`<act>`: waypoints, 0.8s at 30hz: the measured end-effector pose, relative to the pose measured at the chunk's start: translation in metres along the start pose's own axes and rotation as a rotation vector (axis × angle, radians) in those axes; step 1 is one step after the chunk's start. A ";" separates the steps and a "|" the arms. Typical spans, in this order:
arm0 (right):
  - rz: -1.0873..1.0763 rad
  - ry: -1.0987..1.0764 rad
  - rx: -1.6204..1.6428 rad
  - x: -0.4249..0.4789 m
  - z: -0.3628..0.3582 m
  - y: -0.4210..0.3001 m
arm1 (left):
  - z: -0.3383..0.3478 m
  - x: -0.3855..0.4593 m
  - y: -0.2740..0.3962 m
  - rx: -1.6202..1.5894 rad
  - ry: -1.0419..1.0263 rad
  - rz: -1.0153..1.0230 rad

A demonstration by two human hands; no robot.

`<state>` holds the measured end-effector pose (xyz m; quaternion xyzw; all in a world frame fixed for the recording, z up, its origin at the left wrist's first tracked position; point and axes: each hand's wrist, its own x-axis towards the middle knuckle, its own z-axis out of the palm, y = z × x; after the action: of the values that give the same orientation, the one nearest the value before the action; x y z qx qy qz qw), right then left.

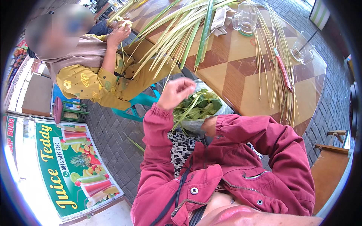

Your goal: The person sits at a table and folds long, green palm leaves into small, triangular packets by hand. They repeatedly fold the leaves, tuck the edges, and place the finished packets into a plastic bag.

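Note:
My left hand (176, 93) is raised above a clear plastic bag (195, 125), its fingers loosely curled and slightly blurred. I see nothing between its thumb and fingers. Inside the bag lie several green woven palm-leaf pouches (208, 106), with loose leaf strips (188, 108) trailing over the near side. At the bag's near rim, my right hand (209, 126) grips the plastic; the fingertips are hidden in shadow and folds. The bag rests in front of my lap, against the table's edge.
Long palm-leaf strips (172, 36) spread over the patterned table (243, 76). Thin leaf ribs (273, 70) lie to the right with a red-handled cutter (282, 69). Two glass mugs, one upright (246, 21), one with a straw (302, 50), stand beyond. A seated person (84, 62) works leaf strips at left.

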<state>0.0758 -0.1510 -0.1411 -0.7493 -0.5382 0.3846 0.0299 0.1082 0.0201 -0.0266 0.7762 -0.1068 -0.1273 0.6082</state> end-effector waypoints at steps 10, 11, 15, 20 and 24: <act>0.021 0.065 -0.078 0.008 0.009 0.007 | 0.041 0.111 -0.040 0.862 0.794 0.152; 0.013 0.056 -0.078 0.012 0.011 0.011 | 0.038 0.113 -0.042 0.841 0.781 0.136; -0.009 0.026 0.005 -0.008 -0.006 0.000 | 0.006 0.114 -0.064 0.592 0.573 0.189; 0.008 0.006 -0.051 0.004 -0.002 0.004 | 0.011 0.075 -0.032 0.165 0.695 -0.049; -0.006 0.031 -0.089 0.001 -0.003 0.002 | 0.007 0.034 -0.012 -0.176 0.664 0.003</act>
<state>0.0794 -0.1499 -0.1410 -0.7543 -0.5564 0.3484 0.0058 0.1376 0.0053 -0.0422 0.7196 0.1073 0.1245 0.6747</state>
